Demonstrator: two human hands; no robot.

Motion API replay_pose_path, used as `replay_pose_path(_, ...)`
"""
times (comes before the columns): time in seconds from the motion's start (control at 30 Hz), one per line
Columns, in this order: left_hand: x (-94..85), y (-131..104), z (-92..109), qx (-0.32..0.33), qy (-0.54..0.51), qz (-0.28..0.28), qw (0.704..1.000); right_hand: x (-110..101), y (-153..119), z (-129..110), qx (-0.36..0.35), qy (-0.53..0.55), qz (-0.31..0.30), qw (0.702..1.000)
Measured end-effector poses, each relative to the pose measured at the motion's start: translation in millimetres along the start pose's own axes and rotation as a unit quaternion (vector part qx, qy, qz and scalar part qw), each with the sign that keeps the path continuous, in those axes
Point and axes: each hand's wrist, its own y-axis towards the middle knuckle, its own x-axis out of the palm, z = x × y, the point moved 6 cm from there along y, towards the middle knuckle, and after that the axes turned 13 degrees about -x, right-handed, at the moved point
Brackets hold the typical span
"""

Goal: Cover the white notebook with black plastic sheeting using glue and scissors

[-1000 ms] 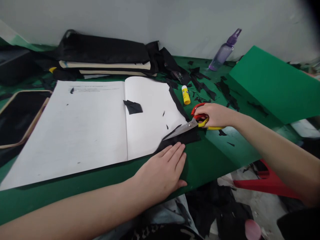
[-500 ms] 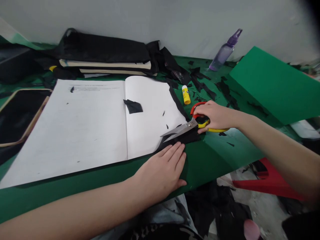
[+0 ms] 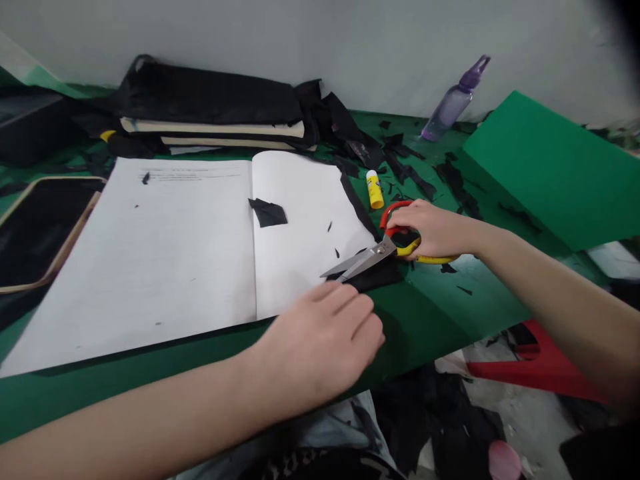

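Observation:
An open book with white pages (image 3: 200,253) lies on the green table, with small black scraps on it. My right hand (image 3: 425,228) is closed round the red and yellow handles of the scissors (image 3: 381,251). Their blades are parted and point left, over the right page's lower corner and a black piece (image 3: 383,275). My left hand (image 3: 330,337) is at the book's near edge, just below the blade tips, its fingers curled in. Whatever its fingertips may hold is hidden beneath the hand.
Behind the scissors stands a yellow glue stick (image 3: 375,189), with black scraps around it. A purple spray bottle (image 3: 450,103) and green sheet (image 3: 550,170) are at the back right. Black-covered books (image 3: 210,93) lie behind, a phone (image 3: 43,230) at left.
My left hand was lying flat with its fingers stretched out; now the fingers are curled and the hand is raised. The right hand and the scissors have hardly moved.

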Motion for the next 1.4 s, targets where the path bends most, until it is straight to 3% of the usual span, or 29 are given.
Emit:
replay_pose_path(0.13, -18.0, 16, -38, -0.117, 0.049, -0.033, 0.991, 1, -2, 1, 0.005, 0.006, -0.003, 1.000)
replay_pose_path(0.27, -13.0, 26, -55, -0.113, 0.055, -0.085, 0.988, 2, -3, 4, 0.012, 0.012, -0.006, 1.000)
replay_pose_path(0.77, 8.2, 47, -60, -0.104, 0.045, -0.145, 0.983, 0, -4, 2, 0.002, 0.006, 0.000, 1.000)
replay_pose_path(1.0, 9.0, 46, -69, -0.156, -0.029, -0.148, 0.976, -2, -7, 4, 0.007, 0.005, 0.004, 1.000)
replay_pose_path(1.4, 7.9, 49, -72, -0.191, -0.121, -0.149, 0.963, -7, -3, 5, 0.041, 0.009, -0.018, 0.999)
